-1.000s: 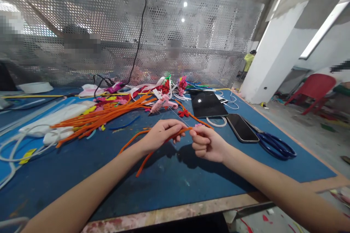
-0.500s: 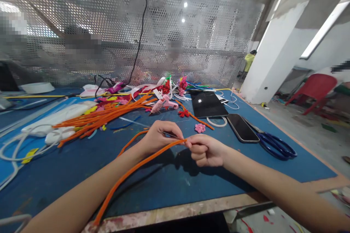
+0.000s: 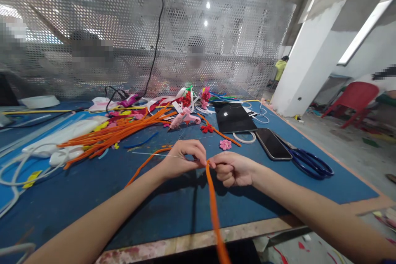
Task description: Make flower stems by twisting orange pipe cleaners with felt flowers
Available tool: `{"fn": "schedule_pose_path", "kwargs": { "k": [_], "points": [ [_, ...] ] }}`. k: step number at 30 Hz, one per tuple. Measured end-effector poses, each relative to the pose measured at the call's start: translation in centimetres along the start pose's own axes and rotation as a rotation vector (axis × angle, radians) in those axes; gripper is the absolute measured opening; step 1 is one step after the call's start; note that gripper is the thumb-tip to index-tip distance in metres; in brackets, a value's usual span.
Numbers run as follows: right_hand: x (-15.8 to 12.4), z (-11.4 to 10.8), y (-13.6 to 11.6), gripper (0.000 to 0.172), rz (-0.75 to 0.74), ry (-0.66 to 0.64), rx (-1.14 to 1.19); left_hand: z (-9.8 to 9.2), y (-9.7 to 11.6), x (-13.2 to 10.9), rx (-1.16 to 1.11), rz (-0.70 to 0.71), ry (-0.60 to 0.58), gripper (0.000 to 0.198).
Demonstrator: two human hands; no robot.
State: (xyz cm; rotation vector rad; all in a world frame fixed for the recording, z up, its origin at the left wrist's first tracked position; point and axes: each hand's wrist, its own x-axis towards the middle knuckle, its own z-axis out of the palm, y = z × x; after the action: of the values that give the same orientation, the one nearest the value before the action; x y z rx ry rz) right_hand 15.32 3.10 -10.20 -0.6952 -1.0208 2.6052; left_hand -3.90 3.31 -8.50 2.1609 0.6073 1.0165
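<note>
My left hand [image 3: 182, 157] and my right hand [image 3: 232, 168] meet fingertip to fingertip above the blue table mat [image 3: 173, 210]. Both pinch the top end of an orange pipe cleaner [image 3: 213, 210], which hangs from the pinch down toward me, past the table's front edge. A thin pale wire [image 3: 154, 154] runs leftward out of my left fingers. A second orange pipe cleaner [image 3: 145, 164] lies on the mat under my left wrist. A small pink flower [image 3: 225, 144] rests just beyond my right hand.
A heap of orange pipe cleaners [image 3: 117, 132] lies at the left, with white cables [image 3: 18, 173] beside it. A pink glue gun [image 3: 185, 117], a tablet [image 3: 233, 117], a phone [image 3: 272, 143] and blue scissors [image 3: 311, 164] sit behind and to the right. A perforated metal screen [image 3: 154, 41] backs the table; people sit beyond it.
The orange pipe cleaner's free end has swung round from the left side of the mat, now hanging toward me. My hands stay pinched together, shifted slightly nearer.
</note>
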Motion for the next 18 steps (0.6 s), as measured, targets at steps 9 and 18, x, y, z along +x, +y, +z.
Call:
{"fn": "schedule_pose_path", "kwargs": {
  "k": [9,18],
  "points": [
    [0.2,-0.6,-0.2,0.036,0.053,0.004,0.183,-0.3,-0.5,-0.1,0.183,0.113,-0.070,0.019],
    [0.3,-1.8,-0.4,0.035,0.099,-0.083,0.178,-1.5,-0.3,-0.3,0.677,0.341,-0.164,0.030]
  ]
}}
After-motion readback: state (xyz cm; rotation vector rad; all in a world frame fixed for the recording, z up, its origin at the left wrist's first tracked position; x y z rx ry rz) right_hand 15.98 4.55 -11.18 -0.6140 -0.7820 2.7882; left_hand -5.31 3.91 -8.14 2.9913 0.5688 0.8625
